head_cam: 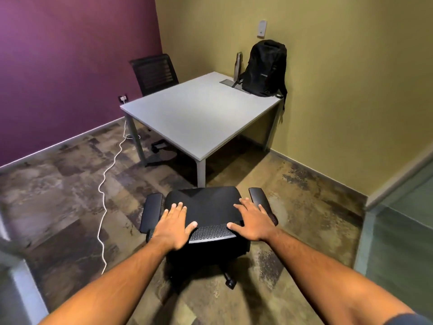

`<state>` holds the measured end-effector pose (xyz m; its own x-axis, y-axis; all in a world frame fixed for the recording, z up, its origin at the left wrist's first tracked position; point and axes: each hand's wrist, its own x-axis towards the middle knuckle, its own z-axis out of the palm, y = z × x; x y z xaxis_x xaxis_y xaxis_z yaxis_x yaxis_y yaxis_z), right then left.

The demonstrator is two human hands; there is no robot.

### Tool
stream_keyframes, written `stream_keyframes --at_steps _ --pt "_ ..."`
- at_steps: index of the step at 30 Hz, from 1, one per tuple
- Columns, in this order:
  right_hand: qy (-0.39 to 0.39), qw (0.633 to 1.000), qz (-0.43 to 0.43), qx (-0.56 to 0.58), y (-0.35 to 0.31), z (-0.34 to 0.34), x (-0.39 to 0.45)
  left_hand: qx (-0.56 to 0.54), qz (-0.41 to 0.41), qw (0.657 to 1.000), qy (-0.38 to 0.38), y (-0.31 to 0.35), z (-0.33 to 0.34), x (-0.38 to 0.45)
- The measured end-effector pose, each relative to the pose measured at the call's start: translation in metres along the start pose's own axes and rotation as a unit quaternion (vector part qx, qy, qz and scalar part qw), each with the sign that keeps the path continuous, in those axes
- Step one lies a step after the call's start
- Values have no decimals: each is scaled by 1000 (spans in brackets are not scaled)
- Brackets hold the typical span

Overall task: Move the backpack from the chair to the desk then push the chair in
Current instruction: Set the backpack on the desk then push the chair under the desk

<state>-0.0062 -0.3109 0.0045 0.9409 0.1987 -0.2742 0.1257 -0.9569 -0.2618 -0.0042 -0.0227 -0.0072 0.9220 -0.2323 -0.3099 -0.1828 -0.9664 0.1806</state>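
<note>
Pressing on the top edge of the office chair (206,207) backrest, the left hand (174,225) and the right hand (251,220) are lying flat with fingers spread, one toward each end of the mesh rail, gripping nothing. This wide, symmetric placement is probably intended to keep the castered base rolling straight rather than swivelling. The black backpack (264,69) is already standing upright at the far right corner of the grey desk (196,113), leaning toward the yellow wall, with one strap hanging over the desk edge; the transfer step appears complete and only the push-in is remaining. The chair is sitting well apart from the desk, facing its near corner leg, so the approach likely needs realigning toward an open side. A metal bottle (237,66) is standing just beside the backpack. A second chair (154,73) is occupying the far side. A white cable (105,184) is trailing across the floor to the left, clear of the chair's wheels.
</note>
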Motion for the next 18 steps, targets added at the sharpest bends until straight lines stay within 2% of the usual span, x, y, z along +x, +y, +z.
stream_keyframes --at_steps 7,11,14,18 --pt "-94 995 -18 1 6 10 16 -47 6 998 -43 3 16 10" --pt "-60 992 -64 -87 14 21 18 -51 18 998 -35 5 19 10" --pt "-35 989 -101 -100 17 28 18 -37 21 999 -14 5 24 4" --pt "-61 988 -104 -98 14 19 21 -5 24 999 -27 8 23 7"
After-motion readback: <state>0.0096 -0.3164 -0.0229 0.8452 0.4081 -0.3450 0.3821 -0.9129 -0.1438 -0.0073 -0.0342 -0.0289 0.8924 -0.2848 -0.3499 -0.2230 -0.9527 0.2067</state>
